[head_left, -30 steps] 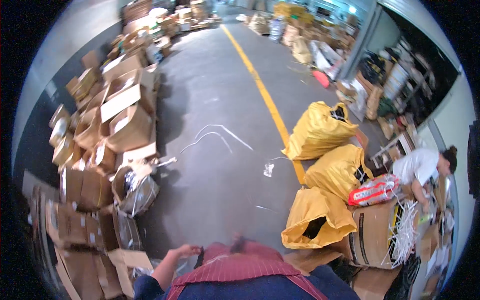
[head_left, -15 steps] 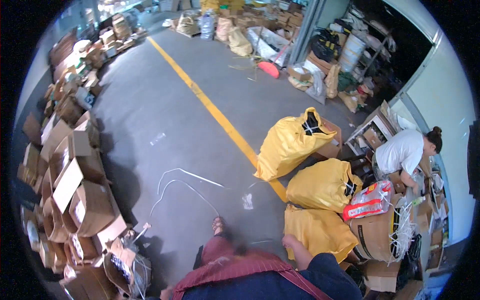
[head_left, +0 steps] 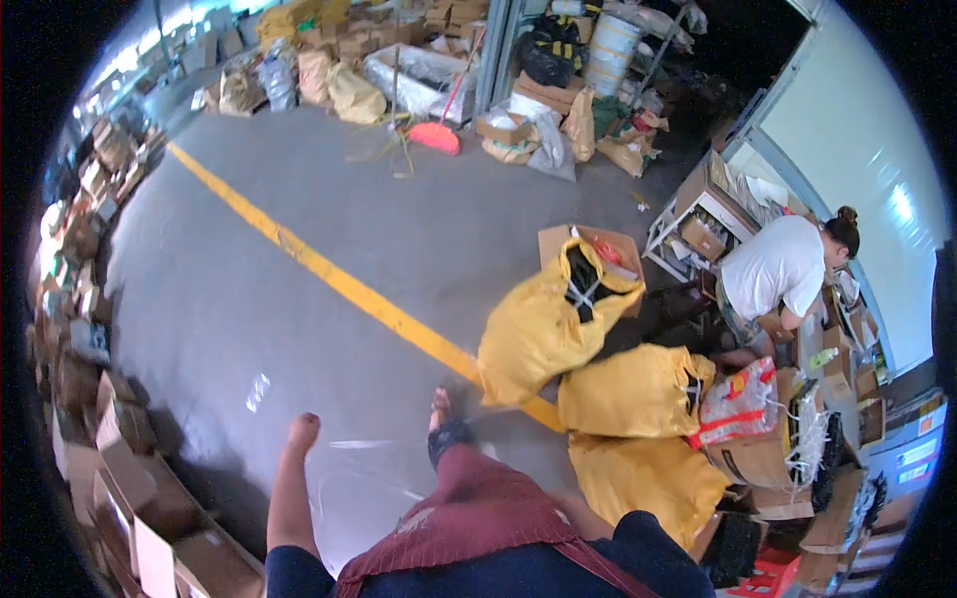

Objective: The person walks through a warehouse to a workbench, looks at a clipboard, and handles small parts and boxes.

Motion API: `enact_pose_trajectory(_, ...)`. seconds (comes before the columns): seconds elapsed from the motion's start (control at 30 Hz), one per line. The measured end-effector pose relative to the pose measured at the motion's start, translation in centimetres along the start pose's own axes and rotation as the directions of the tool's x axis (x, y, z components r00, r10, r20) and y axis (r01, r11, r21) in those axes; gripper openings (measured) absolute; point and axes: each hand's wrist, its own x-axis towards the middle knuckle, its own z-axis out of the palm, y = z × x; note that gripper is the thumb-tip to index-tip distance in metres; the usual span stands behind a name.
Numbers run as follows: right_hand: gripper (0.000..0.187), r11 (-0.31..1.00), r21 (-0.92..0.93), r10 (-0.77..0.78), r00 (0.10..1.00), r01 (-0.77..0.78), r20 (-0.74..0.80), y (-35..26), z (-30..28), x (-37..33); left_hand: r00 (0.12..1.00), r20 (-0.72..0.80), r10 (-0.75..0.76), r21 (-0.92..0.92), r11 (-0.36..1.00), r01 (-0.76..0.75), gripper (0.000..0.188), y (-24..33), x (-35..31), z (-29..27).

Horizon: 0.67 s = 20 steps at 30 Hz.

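My left hand (head_left: 305, 431) hangs out over the grey floor, its fingers curled into a loose fist with nothing visible in them. A blurred white strap (head_left: 361, 444) lies on the floor just right of it. My right hand (head_left: 578, 510) is low beside my dark red apron (head_left: 483, 513), smeared by motion, and its fingers cannot be made out. Nearest to it is a yellow sack (head_left: 643, 483). Beyond that lie a second yellow sack (head_left: 628, 391) and a third, standing sack (head_left: 533, 334) with black contents showing at its tied mouth.
Open cartons (head_left: 140, 498) line the left side. A co-worker in a white shirt (head_left: 773, 274) bends over boxes at the right. A red-and-clear plastic package (head_left: 738, 404) rests on a carton near the sacks. A yellow line (head_left: 339, 279) crosses the floor; a red dustpan (head_left: 436, 138) stands farther off.
My view has turned right and my body has stepped forward. My left hand has come into sight. My right hand has swung back from beside the nearest yellow sack toward my apron.
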Motion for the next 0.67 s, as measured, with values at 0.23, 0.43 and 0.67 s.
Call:
enact_pose_trajectory(0.23,0.043,0.936,-0.226,-0.33,0.899,0.271,-0.289,-13.2,-18.5,14.4,0.845,0.418,0.333,-0.054,0.938,-0.343,0.027,17.1,9.6,-2.5)
enact_pose_trajectory(0.43,0.069,0.912,0.394,0.069,0.908,0.11,-0.413,-34.8,-41.0,3.8,0.899,0.435,-0.056,-0.047,0.995,0.085,0.031,10.9,13.9,-2.4)
enact_pose_trajectory(0.67,0.038,0.851,0.496,0.22,0.975,-0.175,-0.034,-31.3,-49.3,15.6,0.757,0.636,-0.15,0.206,0.978,0.02,0.032,16.5,27.6,-8.5)
